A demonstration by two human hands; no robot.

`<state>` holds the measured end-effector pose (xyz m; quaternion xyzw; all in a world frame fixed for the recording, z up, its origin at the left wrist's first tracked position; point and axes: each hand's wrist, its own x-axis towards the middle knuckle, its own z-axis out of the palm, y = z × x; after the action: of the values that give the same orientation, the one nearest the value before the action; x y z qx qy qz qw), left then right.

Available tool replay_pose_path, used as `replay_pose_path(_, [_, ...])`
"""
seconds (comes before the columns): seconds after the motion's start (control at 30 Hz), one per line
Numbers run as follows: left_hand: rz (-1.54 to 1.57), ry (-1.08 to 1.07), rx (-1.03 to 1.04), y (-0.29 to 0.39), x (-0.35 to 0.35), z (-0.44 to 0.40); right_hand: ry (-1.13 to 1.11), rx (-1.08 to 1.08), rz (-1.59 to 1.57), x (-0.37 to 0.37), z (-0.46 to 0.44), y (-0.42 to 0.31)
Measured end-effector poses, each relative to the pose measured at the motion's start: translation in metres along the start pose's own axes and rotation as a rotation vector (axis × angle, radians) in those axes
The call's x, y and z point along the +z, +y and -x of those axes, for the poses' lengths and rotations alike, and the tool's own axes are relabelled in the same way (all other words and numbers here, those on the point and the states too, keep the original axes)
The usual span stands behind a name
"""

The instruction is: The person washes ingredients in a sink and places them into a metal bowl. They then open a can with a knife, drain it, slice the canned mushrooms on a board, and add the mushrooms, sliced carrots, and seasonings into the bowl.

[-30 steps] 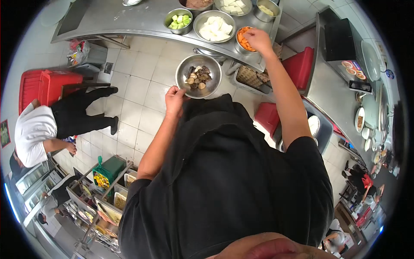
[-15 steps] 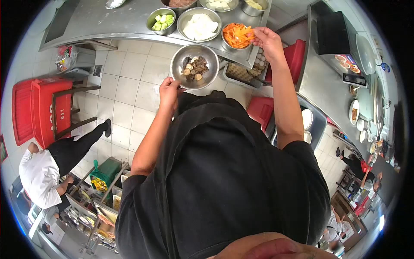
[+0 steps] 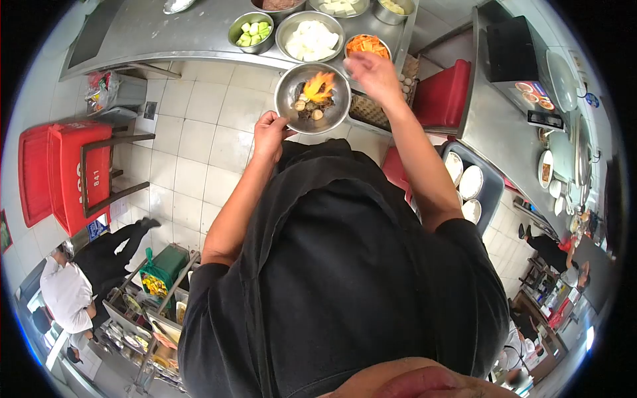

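My left hand [image 3: 271, 135] grips the near-left rim of a metal bowl [image 3: 281, 98]. Inside lie dark pieces that look like mushrooms and several pale round slices [image 3: 317, 114]. Orange carrot slices [image 3: 319, 87], slightly blurred, show over these. Just right of this bowl is my right hand [image 3: 375, 78], its fingertips smeared by motion, fingers loosely apart and nothing seen in them. Behind it, partly covered, a smaller bowl of carrot slices [image 3: 367, 44] stands at the counter's edge.
On the steel counter [image 3: 179, 40] stand bowls of cut green vegetable [image 3: 254, 33], white pieces [image 3: 310, 41] and other food. Below sit egg trays [image 3: 369, 111] and a grey tub [image 3: 490, 174] with white bowls. A co-worker [image 3: 66, 292] is at the left, near red bins [image 3: 73, 172].
My right hand has moved left from the carrot bowl, and carrot slices now show over the held bowl. My left hand and that bowl have shifted slightly right. The co-worker has moved.
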<state>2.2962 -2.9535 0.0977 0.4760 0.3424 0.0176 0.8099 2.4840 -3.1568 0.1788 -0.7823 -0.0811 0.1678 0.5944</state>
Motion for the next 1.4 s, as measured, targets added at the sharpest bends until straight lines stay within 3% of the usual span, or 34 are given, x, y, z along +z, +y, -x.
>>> replay_pose_path(0.07, [0.009,0.001,-0.002,-0.004,-0.003,-0.002,0.265,-0.110,0.165,-0.016,-0.023,0.018])
replay_pose_path(0.1, [0.004,0.012,0.001,-0.006,-0.005,-0.001,0.293,-0.162,-0.013,-0.029,-0.037,0.031])
replay_pose_path(0.2, [0.000,0.025,0.001,-0.010,-0.011,0.002,0.283,-0.213,0.409,-0.064,-0.055,0.023])
replay_pose_path(0.3, [0.019,0.025,-0.007,-0.014,-0.016,0.007,0.191,-0.514,0.705,-0.069,-0.083,0.034])
replay_pose_path(0.5, [-0.020,0.035,-0.010,-0.010,-0.015,0.014,-0.188,-0.804,0.965,-0.044,-0.119,0.036])
replay_pose_path(0.6, [-0.015,0.061,-0.006,-0.014,-0.016,0.016,-0.202,-0.745,0.996,-0.047,-0.119,0.035])
replay_pose_path(0.7, [0.008,0.089,-0.005,-0.023,-0.023,0.016,-0.192,-0.657,0.766,-0.062,-0.121,0.037])
replay_pose_path(0.8, [0.024,0.116,-0.019,-0.027,-0.027,0.017,-0.126,-0.259,0.515,-0.072,-0.112,0.031])
replay_pose_path(0.83, [0.028,0.114,-0.020,-0.027,-0.029,0.018,-0.105,-0.321,0.547,-0.076,-0.107,0.025])
replay_pose_path(0.93, [0.036,0.121,-0.027,-0.021,-0.025,0.022,-0.113,-0.238,0.142,-0.087,-0.121,0.048])
replay_pose_path(1.03, [0.021,0.110,-0.035,-0.016,-0.020,0.026,-0.053,-0.185,0.023,-0.084,-0.103,0.037])
replay_pose_path(1.17, [-0.017,0.078,-0.032,-0.019,-0.021,0.021,-0.033,-0.131,-0.031,-0.081,-0.098,0.042])
replay_pose_path(1.27, [-0.026,0.048,-0.031,-0.021,-0.019,0.022,-0.019,-0.010,0.154,-0.077,-0.095,0.052])
replay_pose_path(1.3, [-0.027,0.049,-0.038,-0.022,-0.019,0.024,-0.032,-0.057,0.299,-0.076,-0.094,0.056])
replay_pose_path(1.4, [-0.027,0.048,-0.051,-0.024,-0.017,0.023,-0.038,-0.038,0.291,-0.076,-0.096,0.063])
